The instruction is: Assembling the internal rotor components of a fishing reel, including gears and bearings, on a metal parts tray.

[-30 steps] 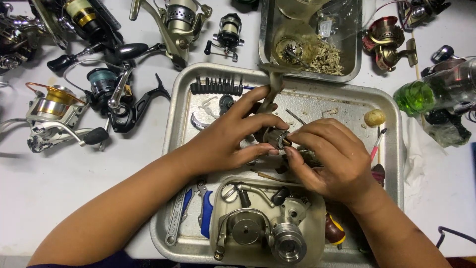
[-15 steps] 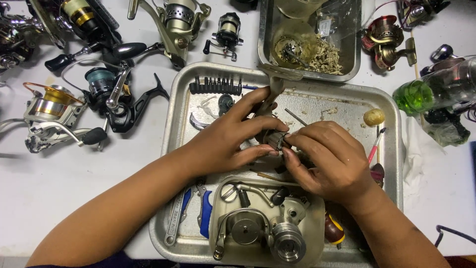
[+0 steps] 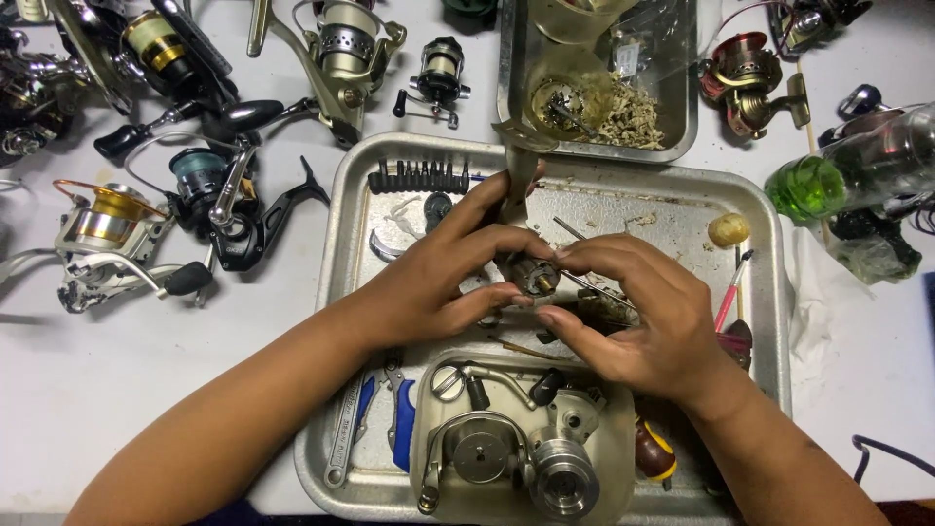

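Holding a small round metal reel part (image 3: 535, 276) between both hands, you keep it over the middle of the large steel tray (image 3: 343, 195). Your left hand (image 3: 443, 268) still pinches it with thumb and forefinger; your right hand (image 3: 638, 312) has closed in slightly since a moment ago, fingertips (image 3: 570, 255) now curled narrowly onto the part. Little else has shifted, so the fine fitting work looks ongoing. Crowding the tray: a row of driver bits (image 3: 419, 178), blue-handled pliers (image 3: 401, 429), a smaller tray (image 3: 429, 390) of reel pieces. Fishing reels (image 3: 209, 190) lie to the left.
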